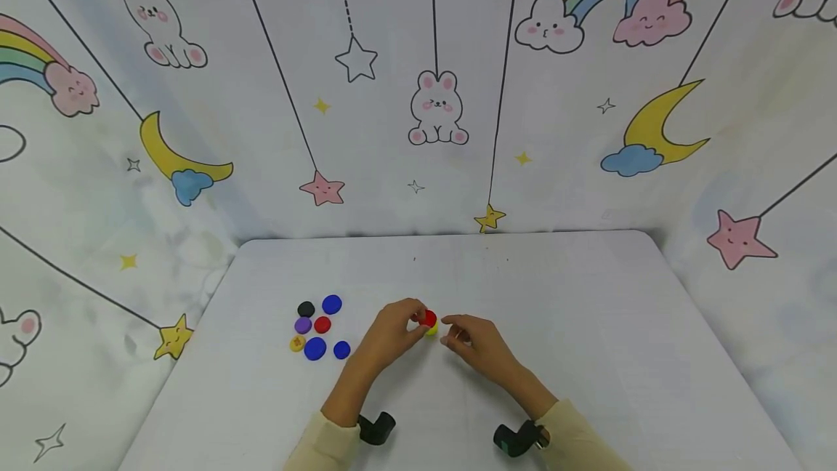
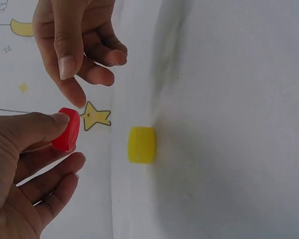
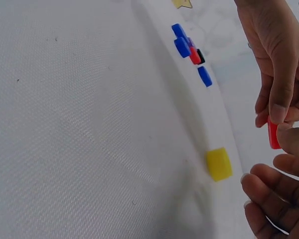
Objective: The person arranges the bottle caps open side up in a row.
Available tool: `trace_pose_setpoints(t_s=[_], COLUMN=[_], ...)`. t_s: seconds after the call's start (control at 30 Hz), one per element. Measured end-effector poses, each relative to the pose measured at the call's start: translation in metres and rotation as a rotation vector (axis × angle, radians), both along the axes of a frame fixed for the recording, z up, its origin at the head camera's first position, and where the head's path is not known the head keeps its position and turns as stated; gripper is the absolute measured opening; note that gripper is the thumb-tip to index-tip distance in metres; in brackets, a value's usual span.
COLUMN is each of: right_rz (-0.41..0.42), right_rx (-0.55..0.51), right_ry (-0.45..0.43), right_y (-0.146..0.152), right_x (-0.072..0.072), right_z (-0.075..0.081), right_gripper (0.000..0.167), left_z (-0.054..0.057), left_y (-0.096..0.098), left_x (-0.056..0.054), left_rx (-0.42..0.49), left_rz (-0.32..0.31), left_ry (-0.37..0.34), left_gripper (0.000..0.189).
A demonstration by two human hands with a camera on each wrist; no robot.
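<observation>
- Head cam: left hand (image 1: pixel 392 331) pinching a red disc (image 1: pixel 429 317), lower middle; right hand (image 1: pixel 482 347) just beside it, fingers loose, empty.
- Left wrist: red disc mid-left, yellow piece (image 2: pixel 142 145) sitting near center.
- Right wrist: yellow piece lower right, blue discs (image 3: pixel 182 47) up top.

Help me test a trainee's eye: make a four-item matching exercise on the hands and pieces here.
1. left hand
2. right hand
3. yellow piece
4. black disc

A. beside the purple disc
B. pinches a red disc
C. holds nothing
D. on the table, near the hands

Pairs: 1-B; 2-C; 3-D; 4-A
</observation>
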State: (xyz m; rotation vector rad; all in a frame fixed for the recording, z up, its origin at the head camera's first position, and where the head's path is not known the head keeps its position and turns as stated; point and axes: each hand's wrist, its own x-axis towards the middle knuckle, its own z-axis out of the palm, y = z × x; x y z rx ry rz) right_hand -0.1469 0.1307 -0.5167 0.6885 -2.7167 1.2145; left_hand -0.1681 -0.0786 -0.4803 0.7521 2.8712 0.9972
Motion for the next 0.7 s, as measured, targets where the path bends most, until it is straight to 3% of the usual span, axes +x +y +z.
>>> trace_pose_setpoints(t_s=[0.23,0.7], right_rz=[0.005,0.013], right_rx=[-0.011,-0.07], right_ry=[0.031,0.122], right_y=[0.003,0.011], right_x=[0.001,-0.003], right_z=[-0.001,-0.003], right_gripper=[0.031,0.035], left_z=[0.001,-0.001], left_y=[0.007,0.02], left_x=[0.002,0.005], left_rx=[0.001,0.05], left_rz=[-0.058,-0.155], left_ry=[0.022,-0.006], left_gripper=[0.016,0.012])
